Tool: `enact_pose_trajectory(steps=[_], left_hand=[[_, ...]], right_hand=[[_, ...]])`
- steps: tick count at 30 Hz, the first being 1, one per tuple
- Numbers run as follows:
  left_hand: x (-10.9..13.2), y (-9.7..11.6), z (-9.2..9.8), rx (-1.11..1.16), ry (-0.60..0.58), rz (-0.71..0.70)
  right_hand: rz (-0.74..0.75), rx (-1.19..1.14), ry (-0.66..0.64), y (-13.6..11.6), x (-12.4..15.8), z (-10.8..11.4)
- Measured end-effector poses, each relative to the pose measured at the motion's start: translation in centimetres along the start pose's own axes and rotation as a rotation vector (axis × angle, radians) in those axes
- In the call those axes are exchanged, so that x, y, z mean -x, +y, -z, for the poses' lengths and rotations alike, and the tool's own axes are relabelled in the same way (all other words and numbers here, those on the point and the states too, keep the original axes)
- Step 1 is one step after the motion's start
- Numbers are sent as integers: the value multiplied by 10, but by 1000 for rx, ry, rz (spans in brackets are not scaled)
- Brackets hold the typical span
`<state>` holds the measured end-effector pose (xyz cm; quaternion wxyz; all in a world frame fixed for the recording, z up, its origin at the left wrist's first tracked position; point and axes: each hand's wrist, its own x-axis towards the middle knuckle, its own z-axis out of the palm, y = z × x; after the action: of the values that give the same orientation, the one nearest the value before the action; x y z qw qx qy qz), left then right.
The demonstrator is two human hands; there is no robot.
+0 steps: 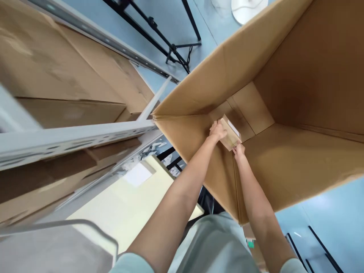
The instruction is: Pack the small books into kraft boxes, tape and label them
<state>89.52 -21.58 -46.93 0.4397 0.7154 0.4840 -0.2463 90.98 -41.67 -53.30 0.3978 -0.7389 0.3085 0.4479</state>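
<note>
Both my arms reach down into a large, tall cardboard box (pixel 287 163) that stands with its top open. Between my hands is a small brown carton (pixel 228 139) with a white label on one face. My left hand (pixel 217 131) grips its left end, fingers closed around the edge. At its lower right corner, my right hand (pixel 239 151) pinches the carton with closed fingers. The carton is tilted, above the floor of the large box or near it; I cannot tell whether it touches. The undersides of my fingers are hidden.
On the left a white metal shelf rack (pixel 85 136) holds flat cardboard. A pale yellow tabletop (pixel 113 212) with a white paper (pixel 138 174) lies below it. A grey chair back (pixel 57 246) is at the lower left. Black stand legs (pixel 173 47) rise from the blue floor.
</note>
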Motion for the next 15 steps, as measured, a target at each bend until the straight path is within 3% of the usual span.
enact_pose_trajectory(steps=[7, 11, 15], left_hand=[[-98, -46, -29, -42, 26, 87], [-150, -80, -46, -88, 34, 84], [-188, -108, -48, -153, 11, 114]], right_hand=[[-36, 0, -32, 36, -93, -71], [-5, 15, -118, 67, -143, -107], [109, 49, -248, 88, -181, -138]])
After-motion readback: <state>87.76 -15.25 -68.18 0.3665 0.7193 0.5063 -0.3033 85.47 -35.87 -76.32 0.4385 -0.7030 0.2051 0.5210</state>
